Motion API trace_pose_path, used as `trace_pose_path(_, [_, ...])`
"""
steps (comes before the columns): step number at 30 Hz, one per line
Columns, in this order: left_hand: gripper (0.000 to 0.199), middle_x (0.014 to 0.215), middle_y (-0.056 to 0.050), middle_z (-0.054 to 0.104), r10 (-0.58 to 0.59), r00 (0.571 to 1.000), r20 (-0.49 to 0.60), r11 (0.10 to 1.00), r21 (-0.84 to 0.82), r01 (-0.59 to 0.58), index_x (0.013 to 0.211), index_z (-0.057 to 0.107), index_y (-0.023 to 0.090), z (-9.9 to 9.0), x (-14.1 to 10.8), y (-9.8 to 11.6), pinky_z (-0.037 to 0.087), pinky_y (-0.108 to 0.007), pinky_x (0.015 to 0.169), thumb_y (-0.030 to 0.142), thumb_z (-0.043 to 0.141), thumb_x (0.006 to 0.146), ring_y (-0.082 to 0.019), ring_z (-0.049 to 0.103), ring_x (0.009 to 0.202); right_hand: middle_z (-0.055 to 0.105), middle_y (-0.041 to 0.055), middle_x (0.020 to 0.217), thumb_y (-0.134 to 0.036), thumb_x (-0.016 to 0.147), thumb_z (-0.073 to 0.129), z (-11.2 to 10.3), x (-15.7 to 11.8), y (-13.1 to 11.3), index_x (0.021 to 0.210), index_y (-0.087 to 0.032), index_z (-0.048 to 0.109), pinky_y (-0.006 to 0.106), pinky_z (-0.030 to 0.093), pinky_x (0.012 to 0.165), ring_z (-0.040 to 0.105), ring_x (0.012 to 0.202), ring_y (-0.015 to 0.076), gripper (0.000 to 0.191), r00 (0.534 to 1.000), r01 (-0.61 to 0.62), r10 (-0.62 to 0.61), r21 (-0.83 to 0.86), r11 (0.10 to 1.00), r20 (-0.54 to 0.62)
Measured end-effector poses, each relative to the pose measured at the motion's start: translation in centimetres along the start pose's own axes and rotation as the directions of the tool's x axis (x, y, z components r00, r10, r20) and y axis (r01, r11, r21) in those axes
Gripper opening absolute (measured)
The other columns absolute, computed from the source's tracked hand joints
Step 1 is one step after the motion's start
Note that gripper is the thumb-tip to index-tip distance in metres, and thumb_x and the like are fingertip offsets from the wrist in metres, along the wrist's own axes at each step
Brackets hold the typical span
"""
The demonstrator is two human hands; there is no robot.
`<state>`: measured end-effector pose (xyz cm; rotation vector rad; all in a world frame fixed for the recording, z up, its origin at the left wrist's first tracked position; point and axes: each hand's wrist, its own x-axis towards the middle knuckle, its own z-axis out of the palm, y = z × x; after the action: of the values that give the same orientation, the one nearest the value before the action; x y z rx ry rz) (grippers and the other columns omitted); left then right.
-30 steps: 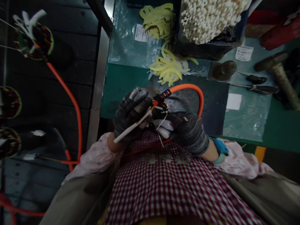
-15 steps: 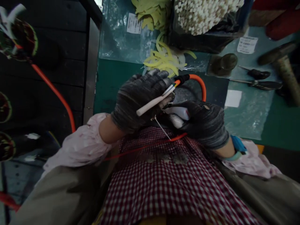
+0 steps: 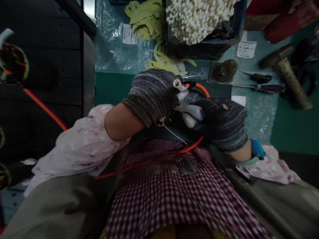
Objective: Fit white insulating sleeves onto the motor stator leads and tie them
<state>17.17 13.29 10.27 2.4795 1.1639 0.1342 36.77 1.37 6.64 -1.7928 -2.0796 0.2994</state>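
Observation:
My left hand [image 3: 152, 96], in a grey striped glove, is shut around a white plastic tube [image 3: 178, 85], whose open end sticks out past the fingertips. Right beside that end, an orange cable [image 3: 202, 89] with a black end piece runs out from behind the glove. My right hand [image 3: 219, 124], in a dark glove with a worn hole, grips a white piece [image 3: 193, 112] against the left hand. Both hands hide the joint between tube and cable. A thin orange wire [image 3: 159, 160] and a fine white wire [image 3: 174, 133] hang below the hands.
A dark bin of cut white tubes [image 3: 199, 20] and yellow strips [image 3: 164, 61] lie on plastic sheeting ahead. A hammer [image 3: 286, 74], several screwdrivers and a dark metal cylinder [image 3: 223, 70] lie to the right. Orange-corded cable coils [image 3: 13, 63] lie on a black panel at left.
My left hand has swung right and over the wiring, turning the white tube upward. The wiring that showed earlier is now covered. The whole view has shifted as my head moved.

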Motion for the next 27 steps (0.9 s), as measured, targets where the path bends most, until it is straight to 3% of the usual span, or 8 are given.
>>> trace_pose_path(3, [0.032, 0.126, -0.011, 0.087, -0.051, 0.974, 0.223, 0.988, 0.154, 0.016, 0.118, 0.086, 0.024, -1.7, 1.4, 1.3, 0.064, -0.052, 0.108, 0.04, 0.059, 0.11, -0.038, 0.081, 0.122, 0.073, 0.0066, 0.082, -0.066, 0.108, 0.063, 0.3, 0.3, 0.0, 0.111, -0.026, 0.085, 0.037, 0.046, 0.068, 0.062, 0.07, 0.023, 0.045, 0.999, 0.016, -0.017, -0.021, 1.0, -0.051])
trace_pose_path(5, [0.03, 0.127, -0.012, 0.086, -0.125, 0.956, 0.266, 0.978, 0.196, 0.073, 0.121, 0.086, 0.024, -2.2, 2.3, 2.0, 0.063, -0.054, 0.112, 0.038, 0.062, 0.11, -0.04, 0.08, 0.127, 0.073, 0.0064, 0.082, -0.064, 0.107, 0.064, 0.6, 0.4, -0.2, 0.113, -0.026, 0.083, 0.036, 0.05, 0.069, 0.066, 0.072, 0.0229, 0.043, 0.999, 0.012, -0.014, -0.034, 0.999, -0.038])
trace_pose_path(12, [0.031, 0.118, -0.01, 0.085, -0.105, 0.963, 0.249, 0.986, 0.151, 0.069, 0.124, 0.086, 0.025, -1.7, 2.6, 2.1, 0.06, -0.047, 0.114, 0.039, 0.061, 0.113, -0.037, 0.08, 0.124, 0.075, 0.0049, 0.079, -0.057, 0.108, 0.065, 0.9, 0.1, -0.9, 0.106, -0.027, 0.084, 0.033, 0.059, 0.068, 0.072, 0.072, 0.0225, 0.035, 0.996, 0.015, -0.023, -0.09, 0.996, -0.087])
trace_pose_path(17, [0.036, 0.123, -0.01, 0.085, -0.137, 0.95, 0.282, 0.98, 0.178, 0.088, 0.128, 0.085, 0.021, -2.1, 2.2, 2.1, 0.061, -0.044, 0.111, 0.04, 0.056, 0.116, -0.034, 0.079, 0.123, 0.085, 0.0055, 0.094, -0.055, 0.105, 0.074, 0.1, -1.2, -0.2, 0.113, -0.03, 0.088, 0.035, 0.066, 0.076, 0.081, 0.085, 0.0246, 0.03, 0.993, -0.061, 0.075, 0.151, 0.987, -0.089])
trace_pose_path(20, [0.035, 0.13, -0.009, 0.085, -0.174, 0.951, 0.257, 0.972, 0.199, 0.124, 0.126, 0.085, 0.023, -2.1, 1.2, 2.5, 0.062, -0.043, 0.107, 0.042, 0.057, 0.117, -0.033, 0.08, 0.123, 0.09, 0.0054, 0.104, -0.052, 0.106, 0.075, -0.4, -1.9, 1.6, 0.115, -0.03, 0.09, 0.039, 0.069, 0.081, 0.084, 0.089, 0.026, 0.029, 0.954, -0.225, 0.28, 0.361, 0.905, -0.108])
trace_pose_path(23, [0.038, 0.15, -0.017, 0.078, -0.21, 0.959, 0.191, 0.955, 0.251, 0.159, 0.136, 0.08, 0.019, -1.3, -0.6, 2.4, 0.063, -0.052, 0.112, 0.045, 0.064, 0.114, -0.041, 0.074, 0.14, 0.09, 0.0065, 0.108, -0.053, 0.106, 0.074, 0.0, -1.2, 4.7, 0.114, -0.028, 0.089, 0.044, 0.071, 0.091, 0.086, 0.095, 0.028, 0.031, 0.847, -0.316, 0.484, 0.523, 0.792, -0.222])
trace_pose_path(25, [0.056, 0.165, -0.024, 0.067, -0.189, 0.973, 0.13, 0.95, 0.275, 0.147, 0.149, 0.072, 0.015, -0.1, -1.7, 1.8, 0.06, -0.061, 0.119, 0.051, 0.076, 0.106, -0.049, 0.063, 0.155, 0.09, 0.0092, 0.12, -0.053, 0.106, 0.072, 1.0, 0.3, 7.5, 0.124, -0.025, 0.087, 0.05, 0.069, 0.105, 0.085, 0.11, 0.0301, 0.037, 0.805, -0.286, 0.508, 0.549, 0.785, -0.307])
trace_pose_path(27, [0.07, 0.166, -0.026, 0.065, -0.161, 0.986, 0.049, 0.952, 0.273, 0.142, 0.154, 0.068, 0.014, 1.1, -2.4, 0.9, 0.058, -0.067, 0.123, 0.052, 0.086, 0.098, -0.052, 0.06, 0.157, 0.086, 0.0136, 0.135, -0.053, 0.108, 0.068, 2.3, 2.0, 10.5, 0.136, -0.021, 0.083, 0.054, 0.063, 0.118, 0.081, 0.126, 0.0314, 0.044, 0.794, -0.258, 0.479, 0.505, 0.824, -0.375])
